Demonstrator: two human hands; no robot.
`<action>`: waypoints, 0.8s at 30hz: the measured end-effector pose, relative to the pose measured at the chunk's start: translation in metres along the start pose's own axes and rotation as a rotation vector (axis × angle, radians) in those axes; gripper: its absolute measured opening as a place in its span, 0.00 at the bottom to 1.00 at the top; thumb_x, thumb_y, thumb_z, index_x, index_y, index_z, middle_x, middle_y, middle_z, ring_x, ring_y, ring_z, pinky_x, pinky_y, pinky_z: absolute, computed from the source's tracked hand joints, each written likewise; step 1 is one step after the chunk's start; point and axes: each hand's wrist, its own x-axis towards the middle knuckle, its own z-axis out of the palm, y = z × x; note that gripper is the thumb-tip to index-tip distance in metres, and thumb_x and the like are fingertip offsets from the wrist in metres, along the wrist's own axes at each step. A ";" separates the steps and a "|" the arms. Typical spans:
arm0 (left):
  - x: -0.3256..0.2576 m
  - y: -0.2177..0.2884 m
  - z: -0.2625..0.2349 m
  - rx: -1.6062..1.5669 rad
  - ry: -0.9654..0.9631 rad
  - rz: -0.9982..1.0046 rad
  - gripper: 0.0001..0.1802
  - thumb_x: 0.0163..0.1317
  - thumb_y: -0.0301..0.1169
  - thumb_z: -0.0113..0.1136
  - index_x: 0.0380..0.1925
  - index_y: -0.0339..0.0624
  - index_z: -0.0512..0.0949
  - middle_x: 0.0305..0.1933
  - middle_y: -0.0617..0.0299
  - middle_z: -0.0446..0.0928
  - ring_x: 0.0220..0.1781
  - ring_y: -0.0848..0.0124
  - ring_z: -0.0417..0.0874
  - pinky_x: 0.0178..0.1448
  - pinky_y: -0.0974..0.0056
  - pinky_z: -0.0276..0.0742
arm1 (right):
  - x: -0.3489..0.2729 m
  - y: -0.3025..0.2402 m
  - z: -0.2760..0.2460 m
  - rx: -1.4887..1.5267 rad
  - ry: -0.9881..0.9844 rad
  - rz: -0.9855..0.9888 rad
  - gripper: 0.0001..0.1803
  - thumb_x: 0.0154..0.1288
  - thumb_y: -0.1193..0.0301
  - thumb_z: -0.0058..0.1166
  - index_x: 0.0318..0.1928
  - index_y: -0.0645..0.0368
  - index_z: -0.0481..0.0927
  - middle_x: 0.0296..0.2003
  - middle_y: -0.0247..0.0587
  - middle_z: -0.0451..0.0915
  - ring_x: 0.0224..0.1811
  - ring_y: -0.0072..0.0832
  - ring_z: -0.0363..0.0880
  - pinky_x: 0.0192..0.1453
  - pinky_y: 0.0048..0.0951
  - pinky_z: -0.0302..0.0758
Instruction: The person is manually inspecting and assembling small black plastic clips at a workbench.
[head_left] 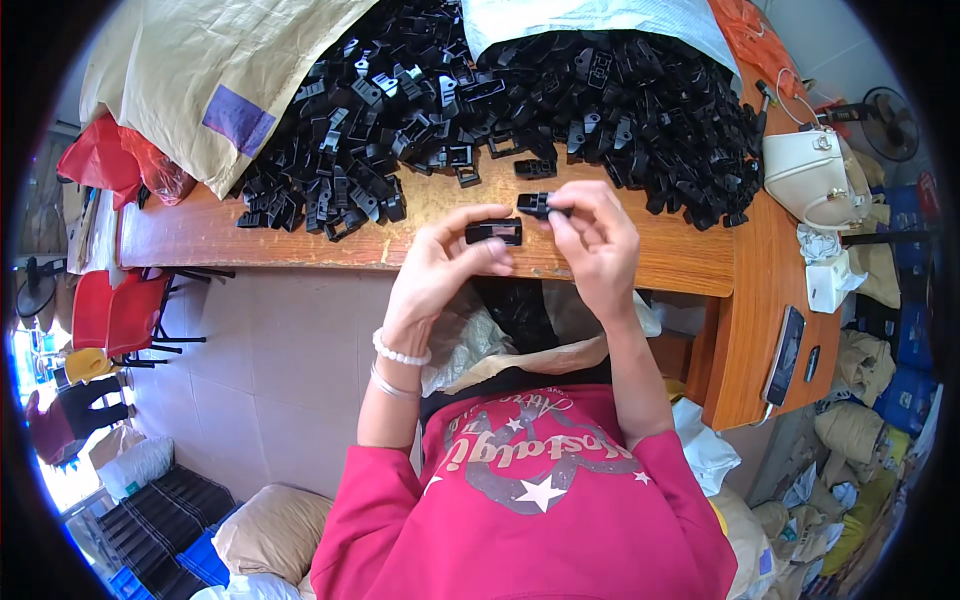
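Note:
Between the thumb and fingers of my left hand (448,258) is a black plastic housing (494,232), box-shaped with an opening in its face. My right hand (600,240) pinches a smaller black plastic insert (536,205), just right of the housing and a little farther off; the two parts are apart. Both hands are over the front edge of the wooden table (420,200). Beyond them a loose black part (535,168) lies on the wood, in front of two big heaps of black plastic parts, the left heap (370,130) and the right heap (640,110).
A paper sack (200,70) and a white woven sack (600,25) lie behind the heaps. On the right side table are a cream handbag (815,175), a tissue pack (830,280) and a phone (785,355). An open bag (540,365) is at my lap. A red chair (115,310) stands left.

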 end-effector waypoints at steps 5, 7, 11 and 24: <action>-0.013 0.006 0.010 0.066 -0.042 0.021 0.21 0.62 0.19 0.59 0.54 0.24 0.70 0.35 0.51 0.82 0.34 0.68 0.86 0.40 0.70 0.83 | -0.005 -0.011 -0.002 -0.121 -0.132 -0.229 0.09 0.52 0.81 0.62 0.36 0.61 0.82 0.38 0.42 0.83 0.45 0.36 0.81 0.50 0.32 0.75; -0.015 0.013 0.015 0.116 -0.044 -0.007 0.20 0.63 0.19 0.58 0.54 0.23 0.69 0.32 0.53 0.82 0.34 0.69 0.86 0.39 0.71 0.82 | -0.007 -0.008 -0.004 -0.136 -0.150 -0.236 0.09 0.52 0.81 0.61 0.36 0.61 0.82 0.39 0.42 0.82 0.46 0.36 0.81 0.51 0.32 0.75; -0.017 0.008 0.022 0.068 0.011 0.021 0.19 0.64 0.19 0.57 0.54 0.26 0.71 0.33 0.54 0.82 0.33 0.72 0.86 0.37 0.72 0.81 | -0.008 0.000 -0.007 -0.118 -0.206 -0.289 0.11 0.56 0.80 0.60 0.41 0.61 0.82 0.44 0.45 0.81 0.48 0.34 0.80 0.53 0.29 0.74; 0.012 -0.008 -0.003 0.818 0.364 0.521 0.10 0.58 0.28 0.65 0.38 0.35 0.79 0.31 0.58 0.79 0.28 0.69 0.80 0.33 0.67 0.75 | -0.006 0.001 -0.026 -0.052 -0.351 0.158 0.07 0.62 0.81 0.55 0.39 0.67 0.83 0.38 0.41 0.81 0.42 0.25 0.79 0.46 0.21 0.74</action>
